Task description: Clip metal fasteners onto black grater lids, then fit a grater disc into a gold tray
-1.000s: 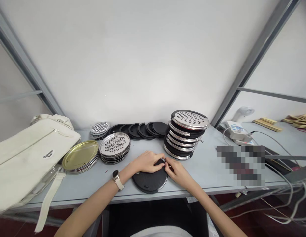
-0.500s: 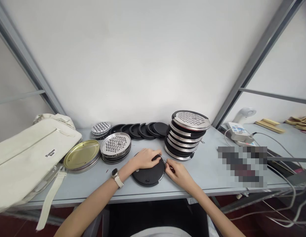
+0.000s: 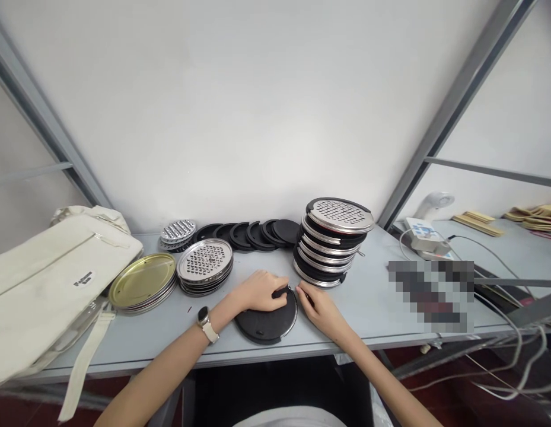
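A round black disc (image 3: pixel 267 325) with a metal rim at its right side lies near the front edge of the table. My left hand (image 3: pixel 264 290) grips its upper part, thumb and fingers closed at the rim. Just right of the disc, my right hand (image 3: pixel 317 307) has its fingertips pinched together by the rim; whatever is between them is too small to make out. Behind my right hand stands a tall stack of black and silver discs (image 3: pixel 333 246), topped by a perforated plate. Left of my left hand is a pile of round grater plates (image 3: pixel 204 261).
Gold round lids (image 3: pixel 144 281) and a white bag (image 3: pixel 57 284) with a hanging strap occupy the left. Small grater discs (image 3: pixel 178 231) and black rings (image 3: pixel 239 235) line the wall. A white device (image 3: pixel 423 234), cables and a pixelated patch are at the right.
The disc's near edge has shifted slightly left and toward me. My right hand has shifted a little, and the small wire loop seen at its fingertips earlier is no longer distinct.
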A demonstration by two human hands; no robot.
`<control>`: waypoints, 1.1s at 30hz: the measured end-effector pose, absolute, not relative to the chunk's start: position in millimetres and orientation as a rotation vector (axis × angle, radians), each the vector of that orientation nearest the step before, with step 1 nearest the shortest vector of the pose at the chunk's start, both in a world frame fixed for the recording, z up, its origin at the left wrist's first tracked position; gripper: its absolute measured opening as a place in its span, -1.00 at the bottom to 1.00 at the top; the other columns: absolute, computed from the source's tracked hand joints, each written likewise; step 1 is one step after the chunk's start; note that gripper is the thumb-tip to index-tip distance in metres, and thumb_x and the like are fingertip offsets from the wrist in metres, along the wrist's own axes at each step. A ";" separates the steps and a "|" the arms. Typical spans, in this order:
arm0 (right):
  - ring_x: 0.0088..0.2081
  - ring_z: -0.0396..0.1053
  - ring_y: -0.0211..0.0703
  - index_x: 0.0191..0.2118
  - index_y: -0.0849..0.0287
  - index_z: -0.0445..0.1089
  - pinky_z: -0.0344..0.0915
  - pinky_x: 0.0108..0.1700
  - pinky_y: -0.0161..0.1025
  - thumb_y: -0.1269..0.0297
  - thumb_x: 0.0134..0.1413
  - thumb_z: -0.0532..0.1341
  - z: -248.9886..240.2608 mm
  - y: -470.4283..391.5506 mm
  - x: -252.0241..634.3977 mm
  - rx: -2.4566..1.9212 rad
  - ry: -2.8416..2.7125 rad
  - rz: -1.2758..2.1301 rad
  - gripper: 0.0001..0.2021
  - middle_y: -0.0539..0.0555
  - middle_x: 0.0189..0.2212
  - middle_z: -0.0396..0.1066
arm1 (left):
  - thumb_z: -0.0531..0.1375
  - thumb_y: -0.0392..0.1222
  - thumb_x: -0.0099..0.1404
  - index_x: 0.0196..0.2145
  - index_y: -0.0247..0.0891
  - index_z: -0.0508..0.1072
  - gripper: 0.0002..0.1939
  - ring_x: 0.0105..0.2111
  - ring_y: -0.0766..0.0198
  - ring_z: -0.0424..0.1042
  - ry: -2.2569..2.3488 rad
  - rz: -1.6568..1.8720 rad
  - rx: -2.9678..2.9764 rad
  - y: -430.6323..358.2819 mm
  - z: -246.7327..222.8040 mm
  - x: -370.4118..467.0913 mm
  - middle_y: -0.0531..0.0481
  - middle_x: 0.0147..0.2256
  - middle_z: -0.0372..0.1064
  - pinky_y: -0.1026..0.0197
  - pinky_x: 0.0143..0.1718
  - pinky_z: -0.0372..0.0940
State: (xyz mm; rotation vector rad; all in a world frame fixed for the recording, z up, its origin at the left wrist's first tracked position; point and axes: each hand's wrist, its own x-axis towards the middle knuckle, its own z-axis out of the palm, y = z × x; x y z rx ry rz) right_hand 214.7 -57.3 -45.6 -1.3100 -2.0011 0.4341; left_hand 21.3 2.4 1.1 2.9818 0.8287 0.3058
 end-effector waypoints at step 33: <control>-0.54 0.23 -0.21 -0.46 0.11 0.10 0.02 -0.46 -0.30 0.32 0.27 -0.08 -41.9 -57.9 210.7 -1.383 -2.118 0.272 -0.76 -0.02 -0.57 0.24 | 0.12 -0.15 0.16 -0.51 -0.21 0.25 -0.85 -0.60 0.37 0.15 0.892 0.492 2.798 1.2 -5.7 27.4 0.13 -0.60 0.24 0.26 -0.53 -0.10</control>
